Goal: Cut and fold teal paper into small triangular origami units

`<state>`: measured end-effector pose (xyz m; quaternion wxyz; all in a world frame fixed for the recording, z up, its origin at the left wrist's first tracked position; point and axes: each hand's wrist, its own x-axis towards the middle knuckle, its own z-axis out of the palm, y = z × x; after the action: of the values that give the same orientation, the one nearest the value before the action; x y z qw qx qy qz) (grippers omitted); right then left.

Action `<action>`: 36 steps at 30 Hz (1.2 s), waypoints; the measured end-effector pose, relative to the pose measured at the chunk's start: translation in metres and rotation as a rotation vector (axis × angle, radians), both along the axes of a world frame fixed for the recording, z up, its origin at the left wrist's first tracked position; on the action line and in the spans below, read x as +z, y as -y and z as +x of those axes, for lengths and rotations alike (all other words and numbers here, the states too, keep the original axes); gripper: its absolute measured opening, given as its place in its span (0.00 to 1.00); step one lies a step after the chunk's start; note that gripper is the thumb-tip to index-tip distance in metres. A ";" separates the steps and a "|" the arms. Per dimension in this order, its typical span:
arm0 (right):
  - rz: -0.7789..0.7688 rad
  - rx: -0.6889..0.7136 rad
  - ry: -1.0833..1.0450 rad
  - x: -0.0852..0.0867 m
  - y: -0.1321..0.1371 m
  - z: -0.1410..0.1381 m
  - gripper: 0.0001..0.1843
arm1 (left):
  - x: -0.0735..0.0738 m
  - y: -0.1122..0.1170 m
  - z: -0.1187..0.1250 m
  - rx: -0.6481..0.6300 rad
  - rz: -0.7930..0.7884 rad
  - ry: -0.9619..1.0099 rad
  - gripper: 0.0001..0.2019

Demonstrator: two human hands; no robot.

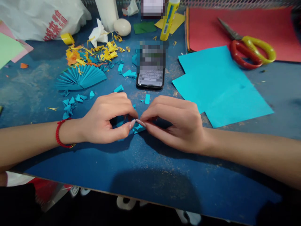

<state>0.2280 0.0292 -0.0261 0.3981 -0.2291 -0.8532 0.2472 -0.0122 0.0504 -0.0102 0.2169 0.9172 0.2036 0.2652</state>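
Observation:
My left hand (110, 117), with a red braided bracelet (61, 133) at the wrist, is closed in a pinch. My right hand (175, 121) pinches from the opposite side, and the two sets of fingertips meet. A small piece of blue paper (138, 129) shows at the fingertips, just above the table; the fingers cover most of it. Beyond the left hand lies a pleated blue paper fan (81, 78), spread in a half circle. Blue paper scraps (68, 106) are strewn beside that hand, and one small blue rectangle (147, 99) rests just beyond the fingertips.
A phone (150, 78) lies ahead of my hands. To the right are blue sheets (218, 91), red paper (207, 28) and scissors (249, 47). Yellow shreds (108, 51), a yellow glue stick (168, 22) and a white plastic bag (44, 18) are farther back.

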 end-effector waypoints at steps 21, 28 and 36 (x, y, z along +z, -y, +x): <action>-0.171 -0.112 -0.044 0.001 0.000 -0.002 0.04 | -0.001 -0.001 -0.005 0.061 -0.049 0.013 0.08; -0.390 0.034 -0.043 0.003 -0.005 -0.002 0.04 | -0.004 -0.003 -0.005 0.056 -0.024 0.051 0.09; -0.171 0.084 0.051 -0.001 -0.006 0.000 0.07 | 0.000 -0.001 -0.003 0.071 -0.047 0.052 0.14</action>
<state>0.2277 0.0352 -0.0276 0.3446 -0.2325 -0.8476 0.3299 -0.0153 0.0512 -0.0105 0.2340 0.8969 0.2365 0.2915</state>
